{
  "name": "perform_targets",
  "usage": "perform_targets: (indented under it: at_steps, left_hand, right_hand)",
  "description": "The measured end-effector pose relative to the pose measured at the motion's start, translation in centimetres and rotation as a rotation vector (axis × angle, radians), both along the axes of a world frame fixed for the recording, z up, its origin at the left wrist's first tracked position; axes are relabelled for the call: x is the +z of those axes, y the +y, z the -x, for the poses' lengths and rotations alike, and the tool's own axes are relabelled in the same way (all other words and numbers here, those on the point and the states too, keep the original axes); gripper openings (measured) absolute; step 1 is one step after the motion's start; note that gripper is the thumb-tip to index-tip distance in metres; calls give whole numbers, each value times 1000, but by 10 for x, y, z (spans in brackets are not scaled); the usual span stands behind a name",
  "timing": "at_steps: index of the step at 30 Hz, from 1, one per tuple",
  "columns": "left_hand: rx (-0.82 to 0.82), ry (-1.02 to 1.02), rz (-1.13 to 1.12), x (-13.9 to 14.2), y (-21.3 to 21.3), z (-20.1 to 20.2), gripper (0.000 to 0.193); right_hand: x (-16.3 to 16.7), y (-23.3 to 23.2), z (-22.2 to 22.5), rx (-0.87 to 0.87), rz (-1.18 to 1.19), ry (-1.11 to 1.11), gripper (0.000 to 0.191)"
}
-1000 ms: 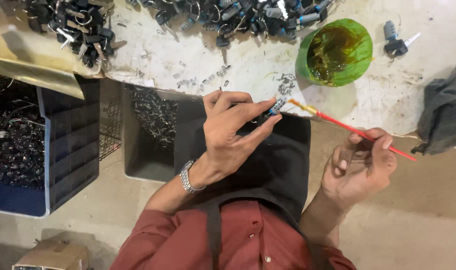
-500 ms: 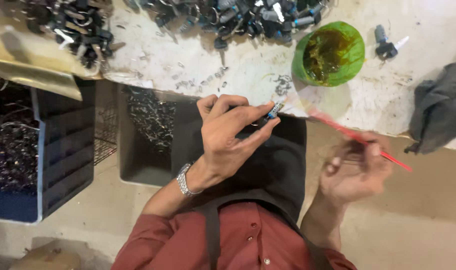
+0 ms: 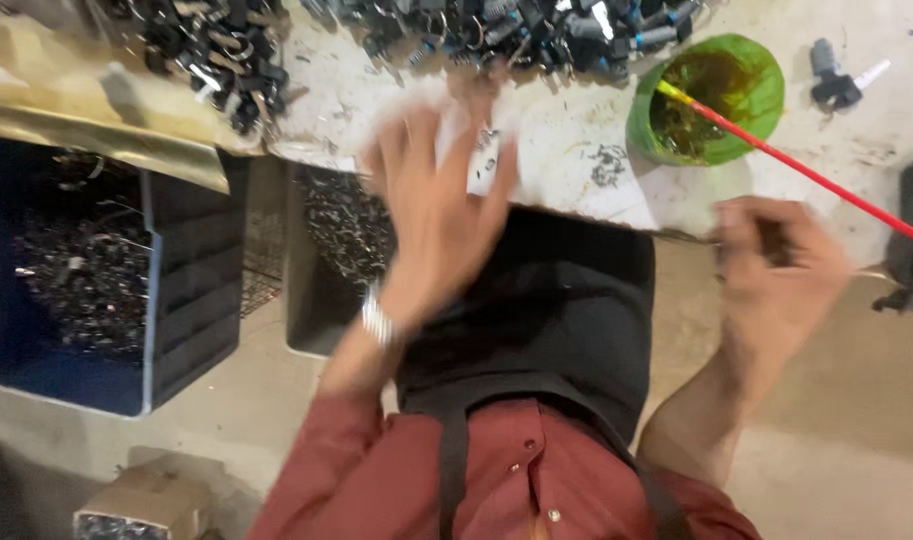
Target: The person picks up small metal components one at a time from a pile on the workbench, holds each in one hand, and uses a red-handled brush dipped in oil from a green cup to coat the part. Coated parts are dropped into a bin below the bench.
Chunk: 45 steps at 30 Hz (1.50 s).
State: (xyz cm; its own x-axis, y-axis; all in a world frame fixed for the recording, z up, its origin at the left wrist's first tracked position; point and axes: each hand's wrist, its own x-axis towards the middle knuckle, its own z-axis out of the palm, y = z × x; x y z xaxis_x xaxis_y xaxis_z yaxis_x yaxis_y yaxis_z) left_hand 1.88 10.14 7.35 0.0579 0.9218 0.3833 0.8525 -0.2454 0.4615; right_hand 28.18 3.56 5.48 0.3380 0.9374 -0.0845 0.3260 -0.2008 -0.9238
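Looking down from the head camera; the frame is motion-blurred, so small detail is soft.

Bench [image 3: 576, 150]: pale, scuffed top across the far side, littered with dark specks.
Blue crate [image 3: 191, 300]: at left, below the bench edge, holding a mass of small dark metal bits.
Grey bin [image 3: 311, 300]: just right of the blue crate, also holding small metal bits.
Black apron [image 3: 546, 320]: over the lap, between the two arms, worn over a red shirt [image 3: 376, 480].
Pile of dark parts [image 3: 516, 25]: along the far edge of the bench, with a second cluster at far left.
Left hand [image 3: 431, 215]: raised over the near bench edge, fingers spread wide; a small pale part [image 3: 483, 170] lies by the fingertips, but blur hides whether it is gripped. A metal watch band [image 3: 376, 322] sits on the wrist.
Right hand [image 3: 781, 265]: at right, near the bench edge, fingers curled around the near end of the brush.
Green bowl [image 3: 711, 95]: far right on the bench, with dark brownish fluid inside.
Red brush [image 3: 796, 170]: thin handle slanting from the right hand, its tip at the bowl's rim.
Black-and-white part [image 3: 838, 80]: alone, right of the bowl.
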Motion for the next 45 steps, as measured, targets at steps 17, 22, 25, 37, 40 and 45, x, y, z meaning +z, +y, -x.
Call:
perform_targets:
  at_steps: [17, 22, 25, 37, 40, 45]
  left_hand:
    - [-5, -1274, 157, -40, -18, -16, 15]
    - [-252, -986, 437, -47, -53, -40, 18]
    - [-351, -837, 286, -45, -57, -47, 31]
    - [-497, -574, -64, -39, -57, -42, 31]
    - [-588, -451, -135, -40, -54, -38, 30]
    - [-567, -658, 47, -40, -55, -39, 31]
  right_hand:
    - [-28, -9, 40, 293, -250, -656, 34]
    - [-29, -25, 39, -38, -269, -62, 12]
    - [-25, -31, 41, 46, -203, 68, 14]
    - [-3, -30, 49, 37, -114, 81, 16]
    - [-9, -33, 39, 91, -39, -16, 17]
    - [-30, -20, 22, 119, -42, 576, 19]
